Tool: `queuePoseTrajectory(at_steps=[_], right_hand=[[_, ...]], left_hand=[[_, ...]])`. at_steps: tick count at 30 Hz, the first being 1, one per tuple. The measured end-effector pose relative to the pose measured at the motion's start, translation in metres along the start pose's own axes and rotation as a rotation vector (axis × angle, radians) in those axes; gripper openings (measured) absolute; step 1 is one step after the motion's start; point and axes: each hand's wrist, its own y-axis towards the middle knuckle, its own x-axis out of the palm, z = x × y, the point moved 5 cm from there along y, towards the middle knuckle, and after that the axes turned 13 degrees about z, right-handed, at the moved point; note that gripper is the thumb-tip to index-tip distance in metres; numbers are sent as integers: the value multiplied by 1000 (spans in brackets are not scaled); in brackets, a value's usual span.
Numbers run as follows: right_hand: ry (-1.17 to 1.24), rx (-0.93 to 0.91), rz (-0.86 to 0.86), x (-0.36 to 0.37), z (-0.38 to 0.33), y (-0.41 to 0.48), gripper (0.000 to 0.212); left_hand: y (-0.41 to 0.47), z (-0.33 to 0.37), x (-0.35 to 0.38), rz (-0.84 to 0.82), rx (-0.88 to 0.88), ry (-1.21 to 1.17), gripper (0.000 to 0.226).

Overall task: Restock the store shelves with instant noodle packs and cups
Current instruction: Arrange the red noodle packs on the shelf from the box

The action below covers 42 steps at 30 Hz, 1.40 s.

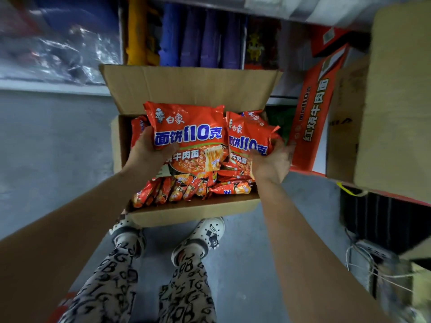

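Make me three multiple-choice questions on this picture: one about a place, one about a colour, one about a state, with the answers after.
1. Where does the open cardboard box stand?
A. on a shelf
B. on the floor by the person's feet
C. on a cart

2. What colour are the noodle packs?
A. green
B. orange-red
C. white

3. What is the left hand doing?
A. hanging idle
B. gripping a noodle pack
C. pressing a flap shut

Answers: 1 B, it sits on grey floor just beyond the shoes. 2 B, the wrappers are orange-red with blue lettering. 3 B, its thumb lies across the pack's front.
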Motion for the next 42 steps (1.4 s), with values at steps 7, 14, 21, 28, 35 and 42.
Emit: queuePoseTrajectory(at_steps=[7,14,21,28,35,42], right_hand=[[222,53,-44,-68,-31,-77,42],[565,159,-258,-159,-92,-142,32],[623,-36,-437,-253,-163,-191,38],[630,-296,-564,-335,-230,-222,48],[722,-561,-603,-408,-312,-256,38],[807,-748,-655,-449,-390,-307,32]], left_hand=[[-60,50,-75,-24,-34,-107,48],[-138,130,-171,-77,44,-149,37],[-224,220,-253,-17,171,-254,34],[-302,288,-308,112,303,-374,41],[-367,349,-366,215,508,-438,45],[-400,384,-437,358,646,-467,50]])
